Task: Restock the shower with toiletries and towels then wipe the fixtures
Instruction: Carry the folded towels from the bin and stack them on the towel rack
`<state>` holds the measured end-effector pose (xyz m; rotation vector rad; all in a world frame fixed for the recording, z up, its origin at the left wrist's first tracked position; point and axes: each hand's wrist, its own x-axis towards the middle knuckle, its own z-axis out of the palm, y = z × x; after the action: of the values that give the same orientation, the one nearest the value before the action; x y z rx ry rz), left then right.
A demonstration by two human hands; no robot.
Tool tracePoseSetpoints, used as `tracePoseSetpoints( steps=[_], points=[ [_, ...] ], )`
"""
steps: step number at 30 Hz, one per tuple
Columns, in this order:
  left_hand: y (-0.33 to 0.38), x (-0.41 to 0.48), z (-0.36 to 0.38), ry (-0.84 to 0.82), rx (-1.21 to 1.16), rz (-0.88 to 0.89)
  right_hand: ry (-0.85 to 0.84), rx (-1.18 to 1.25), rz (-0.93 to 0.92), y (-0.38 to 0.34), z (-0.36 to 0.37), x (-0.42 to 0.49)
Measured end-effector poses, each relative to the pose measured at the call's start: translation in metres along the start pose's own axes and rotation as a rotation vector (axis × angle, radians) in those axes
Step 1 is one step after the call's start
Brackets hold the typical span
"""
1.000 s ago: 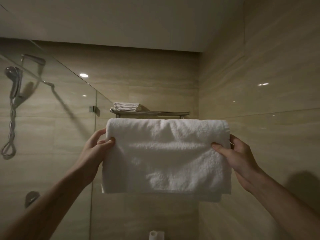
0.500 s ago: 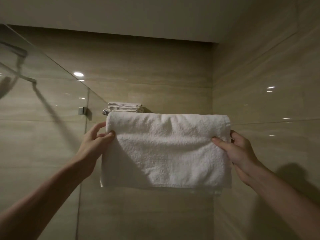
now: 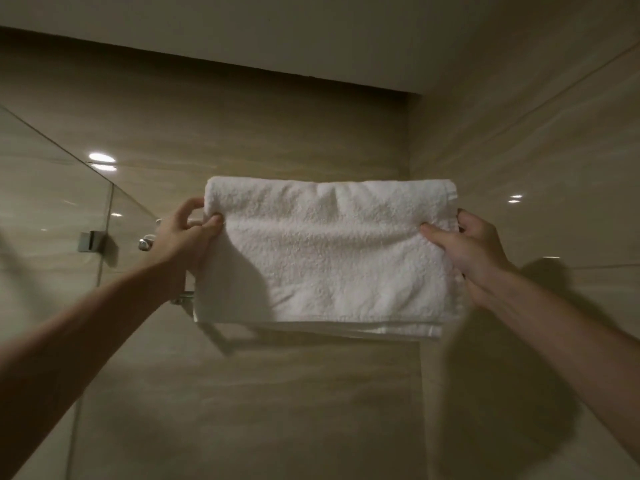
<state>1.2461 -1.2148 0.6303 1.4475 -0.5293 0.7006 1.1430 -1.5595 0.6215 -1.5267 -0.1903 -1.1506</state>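
A folded white towel (image 3: 332, 251) is held up high in front of the back wall, long side level. My left hand (image 3: 183, 233) pinches its left edge near the top, thumb in front. My right hand (image 3: 464, 247) grips its right edge the same way. The towel covers most of the chrome wall rack (image 3: 147, 242); only the rack's left end and a lower bar (image 3: 183, 297) show beside my left wrist. The small stack of folded cloths on the rack is hidden behind the towel.
A glass shower panel (image 3: 52, 209) with a metal clamp (image 3: 90, 241) stands at the left. Beige tiled walls meet in a corner (image 3: 412, 150) at the right of the towel. The ceiling is close above.
Both hands have lifted the towel higher and closer to the rack, so it now hides the folded cloths. The view has tilted up, and the shower head has left the frame.
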Motion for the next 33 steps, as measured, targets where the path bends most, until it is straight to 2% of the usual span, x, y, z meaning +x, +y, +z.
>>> tracePoseSetpoints(
  steps=[5, 17, 20, 26, 29, 31, 33],
  points=[
    [-0.007, 0.046, 0.034, 0.003, 0.03, 0.011, -0.037, 0.029, -0.044, 0.022, 0.009, 0.065],
    [-0.053, 0.154, 0.125, 0.247, 0.092, 0.099, -0.091, 0.157, 0.005, 0.105, 0.047, 0.212],
    [-0.065, 0.179, 0.14, 0.307, 0.199, 0.142, -0.078, 0.151, 0.038, 0.124, 0.063, 0.24],
    [-0.077, 0.203, 0.153, 0.33, 0.581, 0.153, -0.088, -0.095, 0.046, 0.157, 0.079, 0.273],
    [-0.08, 0.203, 0.151, 0.361, 0.944, 0.35, -0.149, -0.364, 0.034, 0.161, 0.088, 0.281],
    [-0.081, 0.199, 0.155, 0.297, 1.021, 0.527, -0.139, -0.525, -0.015, 0.159, 0.092, 0.278],
    [-0.081, 0.193, 0.161, 0.168, 1.011, 0.624, -0.088, -0.636, -0.14, 0.159, 0.092, 0.271]
  ],
)
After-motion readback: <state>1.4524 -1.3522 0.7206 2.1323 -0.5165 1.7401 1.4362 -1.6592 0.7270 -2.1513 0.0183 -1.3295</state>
